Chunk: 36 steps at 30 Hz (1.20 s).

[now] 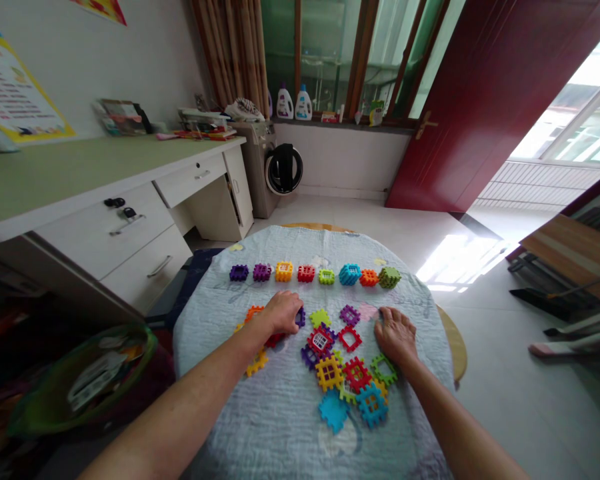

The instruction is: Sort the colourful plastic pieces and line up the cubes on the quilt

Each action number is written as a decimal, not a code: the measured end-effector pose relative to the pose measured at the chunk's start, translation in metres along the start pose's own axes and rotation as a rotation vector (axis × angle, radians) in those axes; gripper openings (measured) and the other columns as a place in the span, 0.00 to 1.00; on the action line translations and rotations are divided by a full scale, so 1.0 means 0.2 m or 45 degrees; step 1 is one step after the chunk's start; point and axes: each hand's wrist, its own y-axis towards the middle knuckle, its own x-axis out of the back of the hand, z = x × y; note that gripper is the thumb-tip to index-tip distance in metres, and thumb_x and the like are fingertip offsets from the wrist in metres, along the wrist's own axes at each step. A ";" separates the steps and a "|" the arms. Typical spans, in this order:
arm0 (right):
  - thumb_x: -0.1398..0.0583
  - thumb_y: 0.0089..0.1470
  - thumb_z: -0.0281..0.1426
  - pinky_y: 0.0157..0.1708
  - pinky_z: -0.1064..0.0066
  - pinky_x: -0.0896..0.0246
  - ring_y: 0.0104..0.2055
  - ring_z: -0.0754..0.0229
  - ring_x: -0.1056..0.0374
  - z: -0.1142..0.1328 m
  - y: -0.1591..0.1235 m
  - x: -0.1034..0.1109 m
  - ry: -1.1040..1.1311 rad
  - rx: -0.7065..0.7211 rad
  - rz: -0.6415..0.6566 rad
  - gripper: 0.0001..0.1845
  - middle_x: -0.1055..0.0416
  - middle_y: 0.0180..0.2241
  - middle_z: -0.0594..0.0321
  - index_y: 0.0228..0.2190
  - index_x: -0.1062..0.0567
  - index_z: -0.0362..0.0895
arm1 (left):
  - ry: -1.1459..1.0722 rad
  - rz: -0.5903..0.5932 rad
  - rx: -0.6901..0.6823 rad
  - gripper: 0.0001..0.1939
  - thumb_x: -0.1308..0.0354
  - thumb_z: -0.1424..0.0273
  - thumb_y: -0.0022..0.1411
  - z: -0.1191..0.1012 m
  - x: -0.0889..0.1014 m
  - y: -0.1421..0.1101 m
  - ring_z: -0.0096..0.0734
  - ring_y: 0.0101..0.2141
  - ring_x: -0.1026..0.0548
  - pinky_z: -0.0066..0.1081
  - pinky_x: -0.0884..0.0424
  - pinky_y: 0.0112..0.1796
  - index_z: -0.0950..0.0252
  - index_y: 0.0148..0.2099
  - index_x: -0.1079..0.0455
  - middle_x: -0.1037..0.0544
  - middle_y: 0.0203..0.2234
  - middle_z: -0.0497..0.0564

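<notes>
My left hand (283, 312) is closed with its fingertips at a purple notched plastic building tile (301, 317), gripping its edge; the hand covers part of the tile. Under and beside my left wrist lie orange (255, 313), yellow (257, 362) and red tiles, partly hidden. My right hand (396, 333) rests flat on the cloth with fingers spread, holding nothing. A green frame tile (383, 369) lies just below it. Between my hands is a loose heap of tiles, including a red one (359, 374), a yellow one (329, 372) and blue ones (373, 404).
Across the far part of the cloth-covered round table (260, 427) runs a row of stacked or assembled blocks by colour, from a purple block (239, 273) to an olive-green block (389, 277). A desk (100, 160), washing machine (259, 167) and red door (460, 100) surround it.
</notes>
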 end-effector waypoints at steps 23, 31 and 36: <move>0.49 0.59 0.37 0.56 0.57 0.48 0.58 0.50 0.41 -0.01 -0.01 -0.02 -0.008 0.023 -0.082 0.23 0.36 0.57 0.55 0.54 0.33 0.46 | 0.047 -0.253 0.410 0.23 0.41 0.63 0.44 1.02 0.20 -0.19 0.42 0.45 0.27 0.35 0.33 0.50 0.64 0.45 0.27 0.23 0.42 0.55; 0.50 0.60 0.38 0.56 0.57 0.49 0.57 0.50 0.41 -0.02 -0.01 -0.03 0.009 0.025 -0.091 0.22 0.36 0.57 0.56 0.54 0.33 0.46 | 0.065 -0.142 0.386 0.24 0.42 0.65 0.41 1.05 0.25 -0.08 0.42 0.44 0.27 0.33 0.33 0.48 0.64 0.44 0.27 0.24 0.42 0.54; 0.49 0.59 0.37 0.56 0.57 0.49 0.57 0.50 0.42 -0.02 -0.01 -0.03 0.013 0.016 -0.084 0.22 0.36 0.57 0.55 0.54 0.33 0.46 | 0.016 -0.098 0.351 0.24 0.42 0.68 0.39 1.06 0.24 -0.04 0.40 0.43 0.27 0.32 0.32 0.45 0.64 0.43 0.26 0.24 0.41 0.54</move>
